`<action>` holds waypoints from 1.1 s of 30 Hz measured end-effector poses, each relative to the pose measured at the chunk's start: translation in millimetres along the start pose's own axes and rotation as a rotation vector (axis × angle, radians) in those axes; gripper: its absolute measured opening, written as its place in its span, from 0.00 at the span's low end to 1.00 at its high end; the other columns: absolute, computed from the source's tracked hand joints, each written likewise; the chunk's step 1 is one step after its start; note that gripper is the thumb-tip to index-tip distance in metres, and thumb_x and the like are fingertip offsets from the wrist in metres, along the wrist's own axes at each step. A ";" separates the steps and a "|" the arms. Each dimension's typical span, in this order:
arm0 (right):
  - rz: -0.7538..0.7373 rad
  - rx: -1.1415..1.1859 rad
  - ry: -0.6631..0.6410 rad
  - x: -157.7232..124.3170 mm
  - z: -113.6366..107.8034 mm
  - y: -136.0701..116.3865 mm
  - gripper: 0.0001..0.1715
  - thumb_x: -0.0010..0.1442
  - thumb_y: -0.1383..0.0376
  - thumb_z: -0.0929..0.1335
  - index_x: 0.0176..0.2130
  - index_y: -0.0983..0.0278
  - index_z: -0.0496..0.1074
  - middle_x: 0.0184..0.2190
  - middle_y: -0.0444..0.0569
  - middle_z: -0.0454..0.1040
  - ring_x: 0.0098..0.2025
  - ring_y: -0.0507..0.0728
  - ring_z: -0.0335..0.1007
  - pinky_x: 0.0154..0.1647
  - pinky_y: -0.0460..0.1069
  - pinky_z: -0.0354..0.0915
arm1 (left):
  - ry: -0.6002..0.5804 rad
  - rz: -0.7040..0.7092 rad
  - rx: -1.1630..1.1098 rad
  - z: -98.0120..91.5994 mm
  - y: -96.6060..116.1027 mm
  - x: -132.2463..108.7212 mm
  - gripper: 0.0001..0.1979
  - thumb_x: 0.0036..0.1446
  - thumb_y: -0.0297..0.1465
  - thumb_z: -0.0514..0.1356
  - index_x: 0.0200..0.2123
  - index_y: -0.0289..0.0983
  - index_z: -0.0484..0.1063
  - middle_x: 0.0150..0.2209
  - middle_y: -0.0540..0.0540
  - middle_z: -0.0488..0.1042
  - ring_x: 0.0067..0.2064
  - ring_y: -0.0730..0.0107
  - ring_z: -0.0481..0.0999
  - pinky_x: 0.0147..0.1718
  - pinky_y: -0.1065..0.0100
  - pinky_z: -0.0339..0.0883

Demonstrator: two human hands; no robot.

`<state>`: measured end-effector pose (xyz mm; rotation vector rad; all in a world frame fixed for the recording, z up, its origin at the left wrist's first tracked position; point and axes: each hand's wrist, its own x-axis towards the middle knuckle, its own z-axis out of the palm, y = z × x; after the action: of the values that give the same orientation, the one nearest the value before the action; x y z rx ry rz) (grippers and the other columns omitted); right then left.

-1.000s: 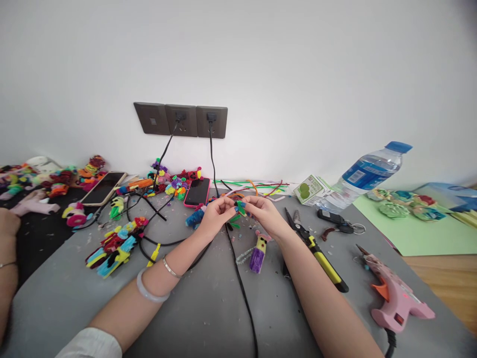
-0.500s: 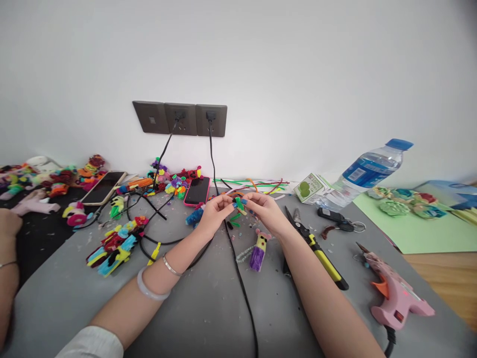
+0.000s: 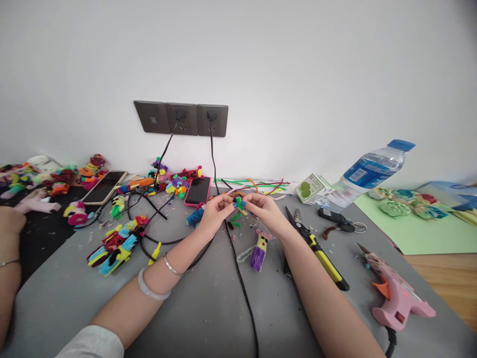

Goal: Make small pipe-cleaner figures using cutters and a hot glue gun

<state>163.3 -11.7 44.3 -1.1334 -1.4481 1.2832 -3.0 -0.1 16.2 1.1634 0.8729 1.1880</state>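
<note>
Between my fingertips is a small green piece of pipe cleaner [image 3: 239, 201], with a bit of pale yellow at its lower end. My left hand [image 3: 215, 213] pinches it from the left, and my right hand [image 3: 264, 209] pinches it from the right. Loose green pipe cleaner pieces [image 3: 236, 219] lie on the table just below the fingers. Nearer to me, beside my right forearm, a small pipe cleaner figure [image 3: 259, 250] with a purple body, yellow head and pink ears rests on the table.
Black-and-yellow pliers [image 3: 320, 256] and a pink glue gun [image 3: 400, 293] lie to the right. A water bottle [image 3: 367, 174] leans near a small carton [image 3: 312, 189]. Pipe cleaner figures [image 3: 115, 246], a phone [image 3: 198, 191] and black cables [image 3: 242, 283] spread leftward. Another person's arm [image 3: 9, 268] shows at far left.
Both hands stay at the same spot with the green piece between them. The fingers have shifted only slightly, and the whole view has moved a touch.
</note>
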 end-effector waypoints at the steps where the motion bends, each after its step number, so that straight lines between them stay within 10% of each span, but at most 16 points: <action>1: 0.001 -0.003 -0.003 -0.2 -0.1 0.2 0.19 0.51 0.50 0.72 0.29 0.64 0.70 0.25 0.43 0.67 0.25 0.50 0.54 0.26 0.46 0.50 | -0.004 0.001 -0.002 0.3 0.7 -0.2 0.13 0.44 0.37 0.68 0.28 0.35 0.71 0.23 0.54 0.66 0.25 0.78 0.61 0.25 0.73 0.55; 33: 0.020 -0.021 -0.029 -0.3 0.6 0.0 0.19 0.50 0.50 0.71 0.29 0.64 0.71 0.23 0.43 0.65 0.25 0.50 0.52 0.26 0.46 0.48 | -0.025 -0.033 -0.009 -0.3 1.1 0.9 0.16 0.39 0.39 0.70 0.28 0.34 0.73 0.25 0.51 0.71 0.26 0.77 0.65 0.25 0.73 0.58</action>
<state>162.8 -12.2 44.3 -1.1499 -1.4776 1.3060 -3.3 0.8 17.2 1.1504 0.8633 1.1474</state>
